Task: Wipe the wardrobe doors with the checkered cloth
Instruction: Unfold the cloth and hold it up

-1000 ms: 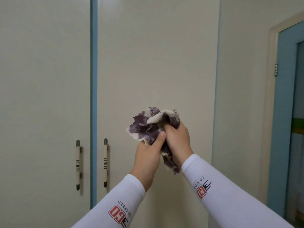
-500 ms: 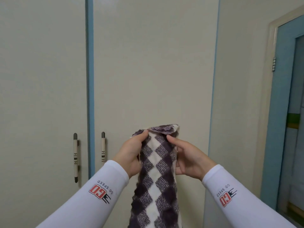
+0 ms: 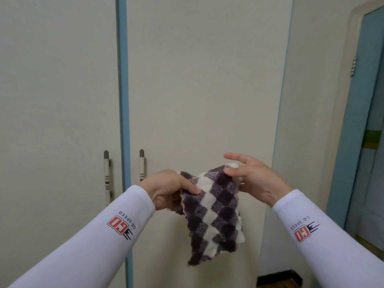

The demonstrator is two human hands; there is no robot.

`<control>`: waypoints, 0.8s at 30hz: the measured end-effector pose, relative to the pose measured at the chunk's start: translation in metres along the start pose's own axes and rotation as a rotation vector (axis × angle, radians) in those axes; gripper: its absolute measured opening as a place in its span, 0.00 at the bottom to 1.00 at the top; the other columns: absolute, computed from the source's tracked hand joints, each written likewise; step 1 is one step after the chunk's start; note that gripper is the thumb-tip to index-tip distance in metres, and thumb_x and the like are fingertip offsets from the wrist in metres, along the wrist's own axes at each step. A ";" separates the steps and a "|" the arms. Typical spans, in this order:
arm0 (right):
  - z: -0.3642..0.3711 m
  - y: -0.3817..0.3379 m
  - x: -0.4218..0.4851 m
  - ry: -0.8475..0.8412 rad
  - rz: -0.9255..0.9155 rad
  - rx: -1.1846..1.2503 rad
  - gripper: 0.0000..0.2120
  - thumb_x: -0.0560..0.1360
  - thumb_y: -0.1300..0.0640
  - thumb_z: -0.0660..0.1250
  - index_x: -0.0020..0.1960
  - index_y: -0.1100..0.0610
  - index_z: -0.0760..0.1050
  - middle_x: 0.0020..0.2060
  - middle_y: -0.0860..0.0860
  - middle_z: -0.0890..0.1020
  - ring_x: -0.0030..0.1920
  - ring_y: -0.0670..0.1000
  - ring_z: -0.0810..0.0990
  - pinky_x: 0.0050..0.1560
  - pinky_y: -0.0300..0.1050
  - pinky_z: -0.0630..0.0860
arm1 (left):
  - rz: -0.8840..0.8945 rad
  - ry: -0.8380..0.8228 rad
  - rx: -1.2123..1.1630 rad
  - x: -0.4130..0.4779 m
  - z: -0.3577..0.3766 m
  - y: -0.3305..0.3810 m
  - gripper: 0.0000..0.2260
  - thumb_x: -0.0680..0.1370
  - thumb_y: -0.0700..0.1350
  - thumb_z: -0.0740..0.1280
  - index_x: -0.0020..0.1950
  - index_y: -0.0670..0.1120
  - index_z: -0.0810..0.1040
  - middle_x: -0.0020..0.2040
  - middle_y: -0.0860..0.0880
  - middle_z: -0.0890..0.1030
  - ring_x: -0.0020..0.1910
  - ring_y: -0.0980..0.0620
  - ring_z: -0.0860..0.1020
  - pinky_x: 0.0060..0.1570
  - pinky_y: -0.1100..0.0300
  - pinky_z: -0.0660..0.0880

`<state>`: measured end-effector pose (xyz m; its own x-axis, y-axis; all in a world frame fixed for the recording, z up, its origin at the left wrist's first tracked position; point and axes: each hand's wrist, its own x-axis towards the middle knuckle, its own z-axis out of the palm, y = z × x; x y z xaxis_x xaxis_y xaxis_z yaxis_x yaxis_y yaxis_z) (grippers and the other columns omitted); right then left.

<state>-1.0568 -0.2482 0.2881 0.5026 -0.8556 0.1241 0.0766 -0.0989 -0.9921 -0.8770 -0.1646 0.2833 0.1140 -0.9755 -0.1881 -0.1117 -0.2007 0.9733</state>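
A purple-and-white checkered cloth (image 3: 216,213) hangs folded in front of the cream wardrobe doors. My left hand (image 3: 168,190) grips its upper left edge, thumb pressed on the fabric. My right hand (image 3: 253,179) touches the cloth's upper right corner with fingers spread, pinching it loosely. The right wardrobe door (image 3: 203,84) is directly behind the cloth; the left door (image 3: 58,100) is to the left. Both doors are closed, with the cloth held clear of them.
Two vertical bar handles (image 3: 107,175) (image 3: 142,163) flank a blue strip (image 3: 123,100) between the doors. A cream side panel (image 3: 311,100) stands at the right, then a blue door frame (image 3: 357,121). Dark skirting (image 3: 278,277) shows at the floor.
The bunched cloth was shaken out to hang long, and now it is drawn up shorter. My hands have moved apart and my right fingers have spread.
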 end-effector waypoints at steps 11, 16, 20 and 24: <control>0.015 -0.008 -0.024 0.166 -0.102 -0.749 0.22 0.69 0.66 0.72 0.59 0.55 0.69 0.34 0.52 0.75 0.33 0.48 0.76 0.37 0.41 0.72 | 0.218 0.258 -0.060 -0.015 -0.017 -0.021 0.03 0.73 0.41 0.69 0.43 0.43 0.78 0.36 0.50 0.78 0.31 0.56 0.73 0.28 0.63 0.70; 0.014 -0.003 -0.024 0.202 -0.186 -0.732 0.19 0.69 0.63 0.73 0.56 0.53 0.71 0.31 0.50 0.76 0.31 0.45 0.75 0.35 0.36 0.68 | 0.307 0.348 0.180 -0.018 -0.013 -0.020 0.10 0.75 0.48 0.67 0.45 0.42 0.74 0.42 0.47 0.78 0.40 0.50 0.75 0.33 0.61 0.71; 0.006 -0.001 -0.023 0.107 -0.117 -0.421 0.17 0.69 0.68 0.72 0.54 0.53 0.75 0.31 0.48 0.75 0.34 0.46 0.76 0.42 0.40 0.70 | 0.101 0.233 0.200 -0.029 -0.017 -0.010 0.13 0.69 0.40 0.73 0.49 0.40 0.74 0.50 0.44 0.80 0.50 0.47 0.76 0.50 0.52 0.73; 0.000 0.006 -0.023 0.078 -0.171 -0.466 0.18 0.66 0.73 0.71 0.49 0.53 0.78 0.31 0.49 0.73 0.32 0.45 0.74 0.40 0.35 0.71 | 0.157 0.419 0.352 -0.034 -0.014 -0.007 0.18 0.66 0.41 0.76 0.52 0.38 0.76 0.49 0.44 0.79 0.47 0.47 0.76 0.43 0.56 0.72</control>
<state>-1.0681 -0.2290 0.2790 0.4488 -0.8413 0.3014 -0.2498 -0.4419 -0.8616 -0.8666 -0.1289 0.2848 0.4436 -0.8913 0.0937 -0.4734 -0.1443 0.8690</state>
